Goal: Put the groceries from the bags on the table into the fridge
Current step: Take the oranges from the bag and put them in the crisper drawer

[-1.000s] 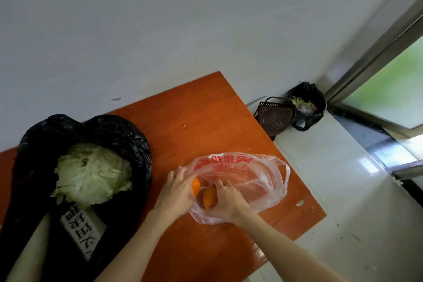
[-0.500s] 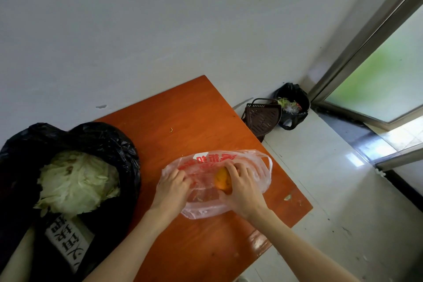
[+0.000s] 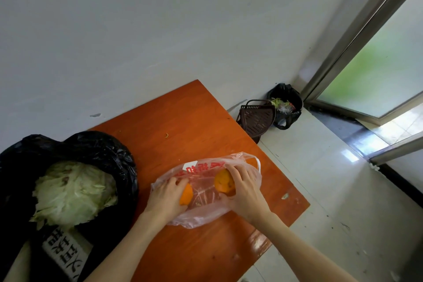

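A clear plastic bag (image 3: 203, 210) with red print lies on the orange-brown table (image 3: 183, 121), near its right edge. My left hand (image 3: 166, 199) is inside the bag's left side, closed around an orange (image 3: 186, 194). My right hand (image 3: 242, 188) is in the bag's right side, wrapped over a second orange (image 3: 223, 182). To the left, an open black bag (image 3: 96, 151) holds a pale green cabbage (image 3: 73, 192) and a white box with black characters (image 3: 66, 252).
A white wall runs behind the table. On the tiled floor (image 3: 332, 190) to the right stand a dark brown basket (image 3: 256, 119) and a black bin bag (image 3: 286, 103) with scraps. A metal-framed glass door (image 3: 377, 64) is at the far right.
The two oranges lay together under my hands a second ago. My right hand has carried one orange to the bag's right side, and my left hand now holds the other.
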